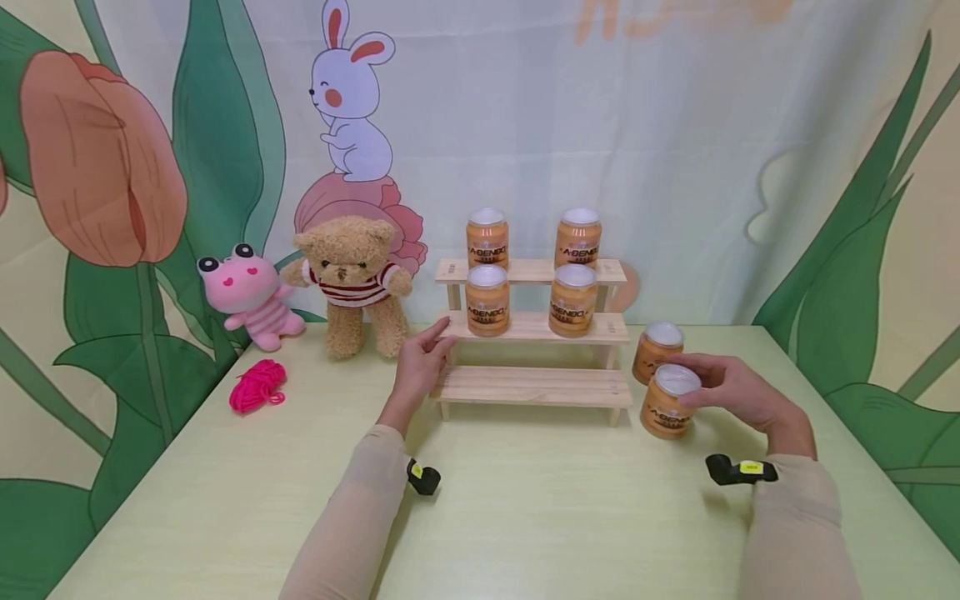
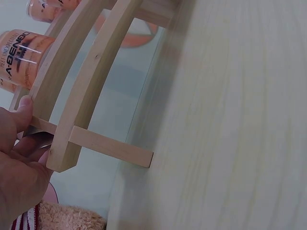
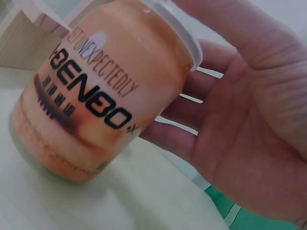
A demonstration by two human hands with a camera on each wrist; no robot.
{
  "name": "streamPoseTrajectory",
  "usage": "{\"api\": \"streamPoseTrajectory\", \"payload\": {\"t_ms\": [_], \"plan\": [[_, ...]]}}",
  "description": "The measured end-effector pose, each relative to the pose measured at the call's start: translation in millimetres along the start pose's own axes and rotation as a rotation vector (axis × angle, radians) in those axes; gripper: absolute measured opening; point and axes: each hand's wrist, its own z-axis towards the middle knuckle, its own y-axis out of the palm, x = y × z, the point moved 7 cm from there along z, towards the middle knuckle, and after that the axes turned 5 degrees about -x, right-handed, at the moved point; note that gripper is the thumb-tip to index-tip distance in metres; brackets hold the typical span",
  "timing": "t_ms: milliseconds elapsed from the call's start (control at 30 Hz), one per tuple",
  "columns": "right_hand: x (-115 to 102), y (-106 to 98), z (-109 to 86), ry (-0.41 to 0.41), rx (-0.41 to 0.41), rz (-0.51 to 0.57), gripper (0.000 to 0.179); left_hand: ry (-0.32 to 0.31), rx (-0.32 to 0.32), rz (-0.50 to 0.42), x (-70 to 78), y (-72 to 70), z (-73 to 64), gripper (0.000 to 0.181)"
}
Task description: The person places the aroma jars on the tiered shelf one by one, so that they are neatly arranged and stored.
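Observation:
A three-step wooden display stand (image 1: 532, 387) stands at the middle of the table. My left hand (image 1: 420, 364) grips its left end at the middle step; in the left wrist view the thumb (image 2: 24, 111) lies on the upper side and the other fingers curl beneath. My right hand (image 1: 738, 390) holds an orange can (image 1: 667, 415) with a silver lid near its top, to the right of the stand. In the right wrist view its label (image 3: 86, 91) faces the camera and fingers show behind it. Another orange can (image 1: 651, 354) stands just behind, partly hidden.
Two cans stand on the top step, a left one (image 1: 487, 237) and a right one (image 1: 579, 239). Two more, left (image 1: 488, 304) and right (image 1: 572, 304), are on the middle step. A teddy bear (image 1: 348, 283), pink frog plush (image 1: 251, 292) and pink yarn (image 1: 257, 387) sit left.

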Motion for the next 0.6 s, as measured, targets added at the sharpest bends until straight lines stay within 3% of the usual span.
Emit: {"api": "streamPoseTrajectory", "payload": {"t_ms": [300,600], "plan": [[20.9,2.5,-0.9,0.026,-0.005,0.026,0.071,-0.004,-0.007,-0.004,-0.5,0.1,-0.3,0.042],[27.2,3.7,0.0,0.028,-0.007,0.049,0.070,-0.008,-0.011,-0.011,-1.0,0.1,0.4,0.042]]}}
